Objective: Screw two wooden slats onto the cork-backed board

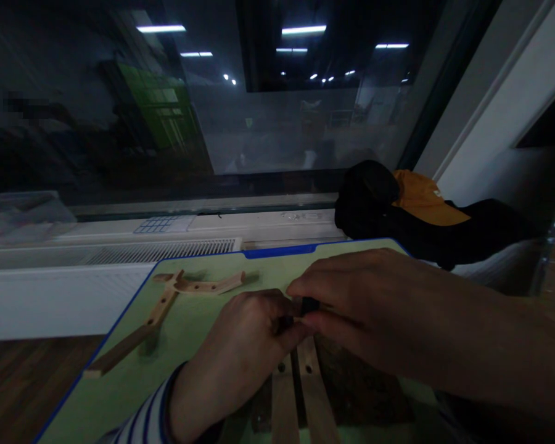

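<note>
Two pale wooden strips (284,394) with dark round holes lie side by side on a dark brown board (365,388). At their far end, my left hand (247,348) is closed, its fingers curled and thumb pressed inward; what it grips is hidden. My right hand (374,308) comes in from the right, with thumb and fingers pinching a small black piece (310,304) right beside the left fingertips. Both hands cover the strips' far ends. To the left lies a joined wooden frame (163,302) of angled, holed pieces, apart from both hands.
The light green tabletop (189,345) has a blue edge. Behind it are a white radiator (50,296) and a windowsill with a gridded paper (161,224). A clear plastic box (25,213) sits far left. Black cloth (494,225) and an orange cap (430,194) lie at right.
</note>
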